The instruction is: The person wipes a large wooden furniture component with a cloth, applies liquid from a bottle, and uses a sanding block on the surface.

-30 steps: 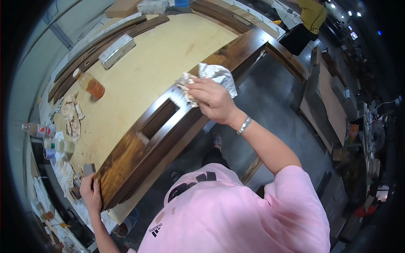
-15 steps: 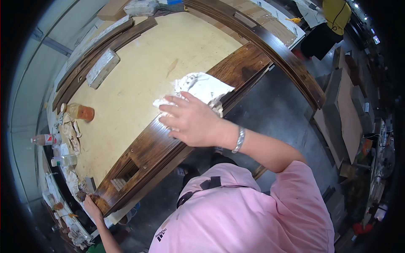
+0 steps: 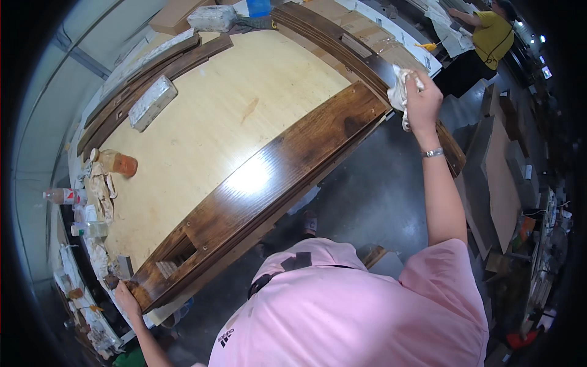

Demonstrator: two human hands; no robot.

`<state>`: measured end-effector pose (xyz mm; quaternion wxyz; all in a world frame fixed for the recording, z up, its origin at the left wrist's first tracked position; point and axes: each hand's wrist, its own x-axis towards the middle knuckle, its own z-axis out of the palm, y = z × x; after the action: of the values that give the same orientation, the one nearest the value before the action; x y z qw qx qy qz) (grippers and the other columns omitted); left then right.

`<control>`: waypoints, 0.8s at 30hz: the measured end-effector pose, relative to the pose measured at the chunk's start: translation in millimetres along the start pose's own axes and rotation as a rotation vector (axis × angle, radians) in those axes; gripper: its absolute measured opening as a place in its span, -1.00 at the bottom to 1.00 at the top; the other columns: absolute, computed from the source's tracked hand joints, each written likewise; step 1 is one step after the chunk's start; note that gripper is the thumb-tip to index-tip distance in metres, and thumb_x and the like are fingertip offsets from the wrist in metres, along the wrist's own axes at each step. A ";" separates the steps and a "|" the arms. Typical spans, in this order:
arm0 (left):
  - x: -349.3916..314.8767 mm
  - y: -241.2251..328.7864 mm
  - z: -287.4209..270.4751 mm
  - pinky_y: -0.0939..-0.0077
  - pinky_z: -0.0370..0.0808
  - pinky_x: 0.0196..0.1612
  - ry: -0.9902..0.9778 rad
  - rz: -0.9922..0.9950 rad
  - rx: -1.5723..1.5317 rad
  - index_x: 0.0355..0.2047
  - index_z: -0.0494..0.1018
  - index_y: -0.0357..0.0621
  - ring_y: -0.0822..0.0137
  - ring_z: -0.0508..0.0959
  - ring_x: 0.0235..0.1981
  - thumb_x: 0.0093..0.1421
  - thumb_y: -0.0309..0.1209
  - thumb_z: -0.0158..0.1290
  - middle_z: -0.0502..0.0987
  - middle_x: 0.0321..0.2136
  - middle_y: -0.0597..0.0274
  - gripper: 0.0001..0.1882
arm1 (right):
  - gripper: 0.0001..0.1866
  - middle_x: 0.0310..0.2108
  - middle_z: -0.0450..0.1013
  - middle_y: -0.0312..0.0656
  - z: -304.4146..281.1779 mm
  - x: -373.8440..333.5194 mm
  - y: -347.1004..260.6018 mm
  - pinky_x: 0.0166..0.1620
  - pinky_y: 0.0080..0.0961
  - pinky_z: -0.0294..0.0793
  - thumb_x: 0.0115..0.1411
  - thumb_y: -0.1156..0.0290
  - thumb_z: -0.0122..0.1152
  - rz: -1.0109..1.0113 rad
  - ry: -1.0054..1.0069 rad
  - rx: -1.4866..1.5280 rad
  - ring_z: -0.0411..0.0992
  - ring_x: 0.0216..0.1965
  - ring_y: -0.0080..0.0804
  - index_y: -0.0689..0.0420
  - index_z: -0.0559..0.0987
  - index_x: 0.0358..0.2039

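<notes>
A long dark-brown stained wooden board, with a slot near its left end, lies aslant along the near edge of the table. My left hand grips the board's near left end, its fingertips partly hidden. Beyond the board's far right end, my right hand is closed around a crumpled white cloth. The cloth hangs over a second dark wooden piece, which runs across the far right side.
The pale tabletop carries a wrapped block and a jar of orange-brown liquid. Plastic bottles stand along the left. Cardboard sheets lean at the right. A person in a yellow top stands at the far right.
My right hand has swept the cloth from the board's middle to the far right, past its end. The board's glossy middle is now uncovered. My left hand stays at the near end.
</notes>
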<state>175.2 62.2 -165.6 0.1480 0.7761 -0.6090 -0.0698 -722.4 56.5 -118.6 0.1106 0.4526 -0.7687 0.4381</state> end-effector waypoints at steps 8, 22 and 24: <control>-54.9 262.1 9.2 0.23 0.25 0.29 -0.118 0.272 -0.586 0.36 0.15 -0.23 0.08 0.40 0.22 0.29 -0.30 -0.04 0.38 0.23 -0.02 -0.35 | -0.64 -0.13 0.52 -0.19 39.4 -124.7 -222.0 -0.05 -0.55 0.47 0.32 0.37 0.16 0.319 -0.547 1.122 0.45 -0.12 -0.54 0.33 0.51 0.04; -108.0 262.0 4.6 0.12 0.44 -0.01 0.276 0.468 -0.346 -0.11 0.55 -0.08 -0.01 0.53 -0.17 -0.07 -0.41 0.25 0.58 -0.25 0.08 -0.56 | 0.06 0.13 0.34 -0.02 81.5 -183.0 -279.7 0.27 -0.09 0.20 -0.40 0.24 0.65 -0.938 -0.916 0.157 0.27 0.17 0.02 0.18 0.38 0.21; -120.6 248.9 18.2 0.12 0.41 -0.01 0.231 0.606 -0.082 -0.02 0.50 -0.10 -0.03 0.51 -0.17 -0.07 -0.37 0.26 0.56 -0.22 0.04 -0.48 | 0.10 0.06 0.36 -0.05 77.0 -176.5 -282.8 0.23 -0.11 0.21 -0.46 0.22 0.67 -0.848 -1.004 0.090 0.29 0.12 -0.03 0.17 0.37 0.21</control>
<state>-90.2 122.7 -113.2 0.2613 0.5557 -0.7882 0.0412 -380.9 44.3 -102.0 -0.1173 0.8698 -0.4630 0.1240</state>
